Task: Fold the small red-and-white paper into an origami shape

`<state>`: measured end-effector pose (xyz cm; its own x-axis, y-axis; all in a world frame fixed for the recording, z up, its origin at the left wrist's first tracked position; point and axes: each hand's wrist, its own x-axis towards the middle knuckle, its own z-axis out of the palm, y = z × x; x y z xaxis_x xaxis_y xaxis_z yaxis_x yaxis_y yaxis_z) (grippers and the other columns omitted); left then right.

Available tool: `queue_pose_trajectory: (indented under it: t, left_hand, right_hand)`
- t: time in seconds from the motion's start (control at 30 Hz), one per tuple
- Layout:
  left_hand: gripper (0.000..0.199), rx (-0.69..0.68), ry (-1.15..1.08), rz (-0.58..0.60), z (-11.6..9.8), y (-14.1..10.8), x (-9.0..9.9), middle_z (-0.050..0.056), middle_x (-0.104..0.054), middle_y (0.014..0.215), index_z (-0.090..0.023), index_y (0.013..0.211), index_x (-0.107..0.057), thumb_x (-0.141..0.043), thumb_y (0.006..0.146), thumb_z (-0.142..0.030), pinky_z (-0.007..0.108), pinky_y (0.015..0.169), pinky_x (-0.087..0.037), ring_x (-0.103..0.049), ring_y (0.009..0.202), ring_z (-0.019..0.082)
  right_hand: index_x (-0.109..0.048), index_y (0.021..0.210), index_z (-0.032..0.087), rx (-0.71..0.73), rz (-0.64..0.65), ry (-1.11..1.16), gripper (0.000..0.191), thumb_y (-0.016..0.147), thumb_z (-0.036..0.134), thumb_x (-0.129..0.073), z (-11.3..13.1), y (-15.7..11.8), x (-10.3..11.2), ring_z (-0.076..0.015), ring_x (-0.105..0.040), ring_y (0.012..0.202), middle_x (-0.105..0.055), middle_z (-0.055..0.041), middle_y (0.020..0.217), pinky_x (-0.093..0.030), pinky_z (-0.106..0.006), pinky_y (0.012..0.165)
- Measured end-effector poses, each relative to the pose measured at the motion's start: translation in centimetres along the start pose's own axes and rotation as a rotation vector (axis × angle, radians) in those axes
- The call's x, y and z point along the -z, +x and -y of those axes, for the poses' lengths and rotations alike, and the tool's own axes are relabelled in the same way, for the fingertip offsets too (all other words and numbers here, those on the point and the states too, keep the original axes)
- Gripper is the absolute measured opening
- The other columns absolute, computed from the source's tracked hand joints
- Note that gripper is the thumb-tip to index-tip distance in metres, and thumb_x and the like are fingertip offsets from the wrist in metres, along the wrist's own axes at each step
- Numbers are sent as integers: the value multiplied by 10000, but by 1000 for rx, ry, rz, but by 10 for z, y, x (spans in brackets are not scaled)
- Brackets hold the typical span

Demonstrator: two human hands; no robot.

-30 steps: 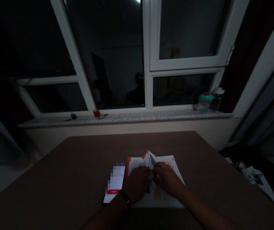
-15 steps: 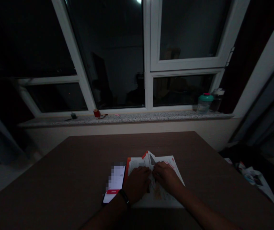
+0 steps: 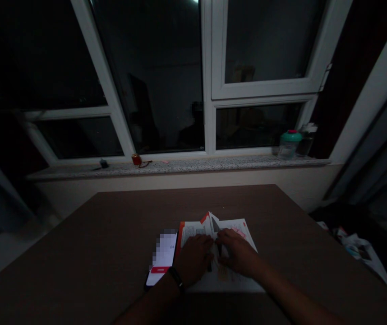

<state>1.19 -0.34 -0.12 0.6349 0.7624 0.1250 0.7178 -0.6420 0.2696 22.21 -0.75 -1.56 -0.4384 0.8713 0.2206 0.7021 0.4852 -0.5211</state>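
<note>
A folded piece of printed paper with a red edge stands up in a point over an open printed booklet on the brown table. My left hand, with a black band at the wrist, is closed at the folded paper's left side. On its right side my right hand pinches the same paper, with the fingertips close to those of my left hand. The lower part of the paper is partly hidden by both hands.
A lit phone lies left of the booklet on the table. On the windowsill are a red object, a small dark item and bottles. Crumpled bags lie beyond the table's right edge.
My right hand has shifted slightly, its thumb now further apart from the forefinger. My left hand and the folded paper look almost unchanged.
</note>
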Motion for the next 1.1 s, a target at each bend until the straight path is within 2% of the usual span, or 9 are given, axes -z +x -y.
queue_pose_trajectory:
  t: [0.23, 0.3, 0.4, 0.5, 0.9, 1.1]
  left_hand:
    - [409, 4, -6, -7, 1, 0, -1, 77, -554, 1335, -200, 1307, -532, -577, 900, -188, 426, 1064, -349, -481, 1229, 264]
    - [401, 4, -4, -10, 0, 0, -1, 76, -560, 1326, -198, 1298, -538, -578, 899, -188, 421, 1061, -353, -483, 1225, 263]
    - [399, 7, 1, -10, -1, 0, 0, 73, -565, 1316, -195, 1293, -541, -578, 896, -183, 419, 1053, -357, -484, 1221, 261]
    - [391, 12, 12, -8, -2, 0, 1, 72, -561, 1317, -196, 1292, -538, -570, 903, -191, 429, 1051, -355, -484, 1216, 264]
    - [325, 4, 29, -21, -2, 1, -3, 65, -559, 1272, -208, 1259, -523, -520, 935, -179, 403, 1002, -376, -491, 1170, 257]
    - [238, 12, 59, -23, -3, 7, -2, 61, -582, 1198, -191, 1190, -562, -440, 987, -163, 391, 959, -392, -514, 1103, 243]
  right_hand:
    - [-572, 1253, 235, 34, 70, 25, 630, 657, 264, -773, -1, -10, 5, -271, -440, 1276, -485, -95, 1381, -331, -404, 1088]
    - [-575, 1263, 236, 54, 63, 37, 582, 705, 252, -739, -2, -11, 6, -263, -432, 1295, -487, -96, 1392, -312, -406, 1105]
    - [-626, 1202, 241, 46, 20, 54, 390, 816, 181, -606, -3, -9, 4, -241, -460, 1275, -530, -92, 1353, -334, -399, 1090]
    - [-667, 1129, 247, 24, -12, 29, 319, 837, 160, -574, -3, -5, 1, -248, -496, 1230, -572, -89, 1298, -357, -414, 1063]
    - [-685, 1116, 272, 41, -21, 3, 329, 836, 138, -577, -3, -2, -1, -251, -510, 1191, -602, -77, 1230, -385, -406, 1012]
    - [-706, 1038, 249, 28, -39, -15, 256, 856, 143, -560, -1, 1, -3, -242, -530, 1140, -617, -75, 1167, -389, -389, 984]
